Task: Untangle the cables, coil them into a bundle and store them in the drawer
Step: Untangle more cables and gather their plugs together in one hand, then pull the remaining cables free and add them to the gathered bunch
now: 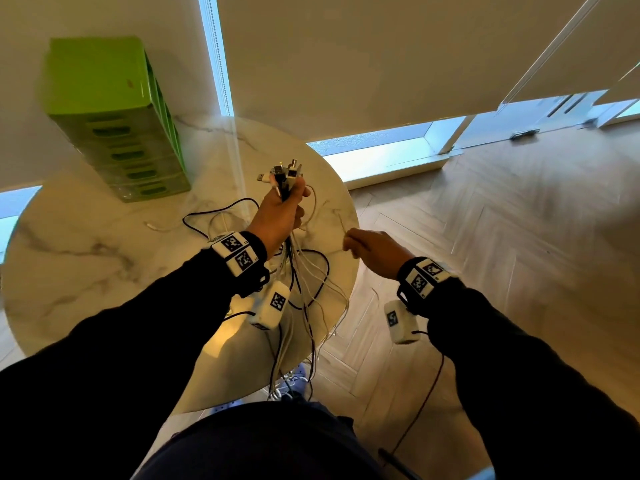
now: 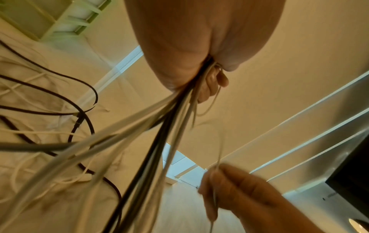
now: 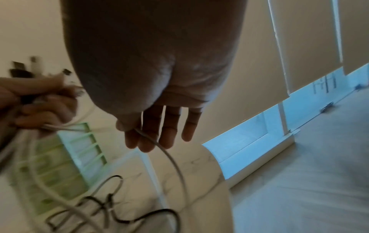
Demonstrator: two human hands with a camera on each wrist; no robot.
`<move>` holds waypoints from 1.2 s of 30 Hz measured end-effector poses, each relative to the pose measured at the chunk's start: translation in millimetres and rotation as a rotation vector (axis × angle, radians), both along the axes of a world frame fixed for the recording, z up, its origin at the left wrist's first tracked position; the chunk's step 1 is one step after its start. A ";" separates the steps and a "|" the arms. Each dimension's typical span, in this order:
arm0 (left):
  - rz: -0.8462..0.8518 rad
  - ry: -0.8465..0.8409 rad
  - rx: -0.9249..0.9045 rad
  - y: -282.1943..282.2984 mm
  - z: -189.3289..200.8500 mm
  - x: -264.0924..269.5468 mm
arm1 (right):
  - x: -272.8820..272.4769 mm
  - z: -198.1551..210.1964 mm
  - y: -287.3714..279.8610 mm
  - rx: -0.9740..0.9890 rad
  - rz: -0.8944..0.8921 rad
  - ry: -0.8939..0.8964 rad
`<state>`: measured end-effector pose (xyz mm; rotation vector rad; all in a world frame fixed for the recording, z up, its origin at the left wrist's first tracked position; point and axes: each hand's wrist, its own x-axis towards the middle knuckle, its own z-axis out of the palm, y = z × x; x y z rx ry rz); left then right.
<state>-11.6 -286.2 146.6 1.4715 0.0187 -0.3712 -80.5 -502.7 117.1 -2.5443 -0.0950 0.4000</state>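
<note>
My left hand (image 1: 292, 202) is raised over the round marble table (image 1: 86, 244) and grips a bundle of black and white cables (image 1: 304, 292). Their plug ends (image 1: 285, 173) stick up out of the fist, and the rest hangs down past the table's near edge. To the right, my right hand (image 1: 349, 241) pinches a single thin white cable (image 3: 169, 157) between thumb and forefinger, the other fingers straight. That cable curves down to the table. The left wrist view shows the bundle (image 2: 159, 126) leaving the fist, with more loose cables (image 2: 60, 97) lying on the tabletop.
A green drawer unit (image 1: 114, 116) with several drawers stands at the table's back left, against the wall. Wooden floor (image 1: 502, 220) lies to the right of the table. Roller blinds (image 1: 346, 57) hang behind it. A thin dark wire (image 1: 426, 403) trails from my right wrist.
</note>
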 end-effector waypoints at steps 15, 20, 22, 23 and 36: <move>-0.125 0.001 -0.119 -9.4 11.0 -11.4 | 11.7 11.4 48.3 0.058 0.253 0.107; -0.092 -0.007 -0.092 -2.9 8.9 -6.4 | 14.3 14.9 55.1 0.131 0.162 -0.095; -0.052 -0.009 -0.094 -0.9 6.8 -4.6 | 12.0 21.2 50.9 0.130 0.126 -0.083; -0.027 -0.009 -0.094 -0.5 5.3 -3.1 | 10.7 22.9 47.5 0.125 0.113 -0.080; 0.086 0.009 -0.248 20.3 9.3 14.4 | -17.2 -14.0 -36.6 -0.425 0.185 0.619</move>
